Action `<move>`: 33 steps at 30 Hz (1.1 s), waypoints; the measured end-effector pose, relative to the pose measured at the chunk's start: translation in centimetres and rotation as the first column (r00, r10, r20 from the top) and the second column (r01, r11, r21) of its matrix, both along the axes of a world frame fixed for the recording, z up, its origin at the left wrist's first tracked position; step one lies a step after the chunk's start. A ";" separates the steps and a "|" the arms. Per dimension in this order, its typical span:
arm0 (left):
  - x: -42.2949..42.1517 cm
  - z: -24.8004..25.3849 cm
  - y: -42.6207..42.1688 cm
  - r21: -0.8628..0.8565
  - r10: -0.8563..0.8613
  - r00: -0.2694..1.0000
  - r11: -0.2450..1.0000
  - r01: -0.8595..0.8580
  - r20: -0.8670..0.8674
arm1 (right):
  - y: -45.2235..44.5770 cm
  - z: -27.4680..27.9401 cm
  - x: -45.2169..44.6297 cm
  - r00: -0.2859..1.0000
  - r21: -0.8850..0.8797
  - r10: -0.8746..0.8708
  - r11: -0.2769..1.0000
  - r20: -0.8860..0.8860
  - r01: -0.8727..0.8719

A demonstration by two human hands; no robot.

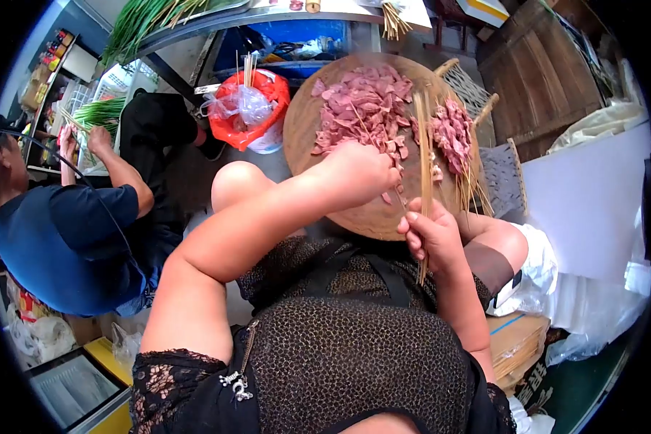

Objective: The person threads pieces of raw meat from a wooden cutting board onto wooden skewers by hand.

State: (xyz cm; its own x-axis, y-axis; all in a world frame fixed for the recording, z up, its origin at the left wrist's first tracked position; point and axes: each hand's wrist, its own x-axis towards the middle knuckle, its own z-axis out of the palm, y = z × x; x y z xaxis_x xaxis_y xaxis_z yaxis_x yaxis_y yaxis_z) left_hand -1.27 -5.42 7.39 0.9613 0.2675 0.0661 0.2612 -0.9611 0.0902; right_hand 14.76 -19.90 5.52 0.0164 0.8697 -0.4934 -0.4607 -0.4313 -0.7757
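A round wooden board (307,155) in front of my knees carries a heap of sliced raw meat (365,101). My left hand (362,173) is closed over the heap's near edge, its fingertips pinched on a small piece of meat (398,189), mostly hidden. Wrapped in my right hand (434,230) is a bundle of bamboo skewers (424,159), which points away across the board. A thin stick shows between the two hands. Beyond the bundle, several loaded meat skewers (452,137) are piled at the board's right side, their bare ends toward me.
Left of the board stands a bucket lined with a red bag (249,108), with skewers sticking up. Behind is a blue bin (289,47) under a table. A person in a dark blue shirt (69,224) sits at left, handling green stalks (98,112). A woven chair (503,177) adjoins the board.
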 end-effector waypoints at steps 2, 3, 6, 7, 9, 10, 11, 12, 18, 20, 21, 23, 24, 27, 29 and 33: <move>-1.5 0.5 1.1 0.107 -0.008 0.998 0.994 0.003 0.054 | 0.5 0.0 -0.5 0.997 0.050 0.009 0.999 -0.075 -0.005; -2.4 1.8 1.9 0.074 0.073 0.995 0.995 -0.068 -0.066 | 0.9 0.0 -0.5 0.998 0.059 -0.066 0.996 -0.015 0.067; -7.5 1.8 6.7 0.102 0.182 0.960 0.973 -0.207 0.212 | 1.2 -0.9 1.1 0.953 0.185 -0.235 0.962 0.189 0.201; -9.0 2.6 7.5 -0.137 0.422 0.882 0.906 -0.401 0.212 | 1.0 -1.2 1.9 0.949 0.186 -0.259 0.956 0.180 0.226; -12.3 0.0 11.5 -0.106 0.406 0.781 0.907 -0.407 0.475 | 0.2 -2.0 3.3 0.945 0.179 -0.286 0.950 0.159 0.258; -14.2 -1.7 13.7 -0.204 0.514 0.701 0.852 -0.482 0.494 | -0.1 -2.3 3.3 0.944 0.180 -0.292 0.948 0.155 0.264; -15.7 -3.4 15.1 -0.195 0.582 0.662 0.801 -0.566 0.472 | -0.3 -2.6 3.2 0.946 0.150 -0.273 0.957 0.173 0.249; -17.0 -5.3 16.7 -0.212 0.657 0.625 0.741 -0.637 0.421 | -0.6 -2.8 3.1 0.948 0.120 -0.253 0.965 0.193 0.233; -18.0 -13.5 21.5 -0.303 0.823 0.472 0.559 -0.772 0.317 | -0.2 -3.9 1.1 0.957 0.005 -0.210 0.977 0.201 0.214; -17.9 -15.7 22.6 -0.290 0.883 0.425 0.467 -0.835 0.199 | 0.1 -4.2 1.0 0.954 -0.015 -0.215 0.975 0.207 0.223; -18.3 -17.4 23.3 -0.293 0.883 0.425 0.467 -0.834 0.198 | 0.2 -4.3 1.1 0.953 -0.016 -0.211 0.975 0.218 0.219; -19.6 -21.2 24.8 -0.169 0.930 0.367 0.361 -0.917 -0.004 | 0.2 -4.4 0.9 0.954 -0.027 -0.207 0.976 0.219 0.218; -20.0 -22.1 24.7 -0.174 0.930 0.369 0.362 -0.916 -0.006 | 0.2 -4.5 1.0 0.955 -0.036 -0.199 0.977 0.221 0.212; -21.0 -23.6 24.1 -0.152 0.940 0.268 0.239 -0.959 -0.210 | 0.0 -4.6 0.8 0.957 -0.050 -0.195 0.976 0.213 0.210; -21.5 -24.0 24.5 -0.222 0.945 0.233 0.182 -0.958 -0.228 | -0.1 -4.6 0.6 0.956 -0.054 -0.202 0.975 0.214 0.218; -21.4 -20.8 24.9 -0.235 0.927 0.292 0.237 -0.943 -0.235 | -0.4 -4.1 0.5 0.962 -0.067 -0.125 0.987 0.244 0.146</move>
